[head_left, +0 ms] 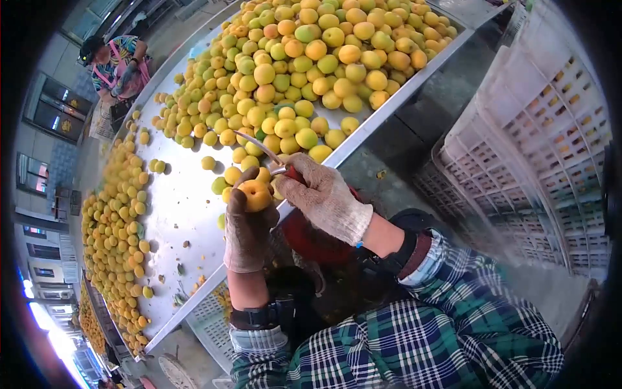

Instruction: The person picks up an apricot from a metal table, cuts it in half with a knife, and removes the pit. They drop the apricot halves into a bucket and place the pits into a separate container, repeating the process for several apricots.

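My left hand (247, 235), in a stained work glove, is closed around a yellow-orange apricot (258, 196) near the table's front edge. Beside it, my right hand (332, 201), gloved too, grips a knife with a red handle. The thin, curved knife blade (257, 143) points up and to the left, apart from the held fruit. Loose apricots (285, 126) lie just beyond both hands, part of a big heap on the metal table (172, 223). My fingers partly cover the knife's handle.
White plastic crates (531, 142) stand stacked on the right. Another crate (210, 324) sits below the table's front edge. More apricots (116, 227) line the far left side of the table. Across it is another person (120, 71) in a pink apron.
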`<state>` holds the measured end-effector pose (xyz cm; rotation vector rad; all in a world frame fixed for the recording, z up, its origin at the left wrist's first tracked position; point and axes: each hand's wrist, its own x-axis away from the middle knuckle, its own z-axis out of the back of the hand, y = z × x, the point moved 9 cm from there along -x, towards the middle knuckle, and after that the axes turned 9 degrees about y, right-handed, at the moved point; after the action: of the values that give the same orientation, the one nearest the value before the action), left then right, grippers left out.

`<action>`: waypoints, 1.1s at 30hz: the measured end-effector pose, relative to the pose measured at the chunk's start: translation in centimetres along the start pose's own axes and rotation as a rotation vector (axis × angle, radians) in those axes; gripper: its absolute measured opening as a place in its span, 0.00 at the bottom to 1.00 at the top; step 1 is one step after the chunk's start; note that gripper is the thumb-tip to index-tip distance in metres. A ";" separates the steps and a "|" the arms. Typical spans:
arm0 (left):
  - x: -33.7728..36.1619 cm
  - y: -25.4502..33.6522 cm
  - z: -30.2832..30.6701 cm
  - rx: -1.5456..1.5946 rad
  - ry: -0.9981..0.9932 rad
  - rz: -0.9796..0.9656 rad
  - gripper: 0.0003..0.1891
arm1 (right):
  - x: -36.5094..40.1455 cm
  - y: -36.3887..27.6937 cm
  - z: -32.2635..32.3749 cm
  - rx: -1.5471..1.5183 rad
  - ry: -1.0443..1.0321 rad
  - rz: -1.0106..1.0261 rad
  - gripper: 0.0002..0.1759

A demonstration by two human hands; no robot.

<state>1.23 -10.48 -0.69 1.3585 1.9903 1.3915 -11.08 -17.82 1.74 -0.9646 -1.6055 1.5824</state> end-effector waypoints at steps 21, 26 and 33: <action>1.4 2.7 1.7 -0.696 0.192 -0.637 0.21 | 2.4 0.8 -4.2 0.558 -0.020 0.211 0.32; 2.1 3.0 1.5 -0.714 0.218 -0.602 0.25 | 3.4 1.3 -4.3 0.541 0.071 0.322 0.34; 2.5 2.1 1.9 -0.646 0.215 -0.600 0.19 | 3.8 3.0 -4.8 0.535 0.066 0.227 0.29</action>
<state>2.50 -7.25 0.79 0.3089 1.6259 1.6856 -8.74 -12.15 -1.21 -0.9073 -0.9671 1.9717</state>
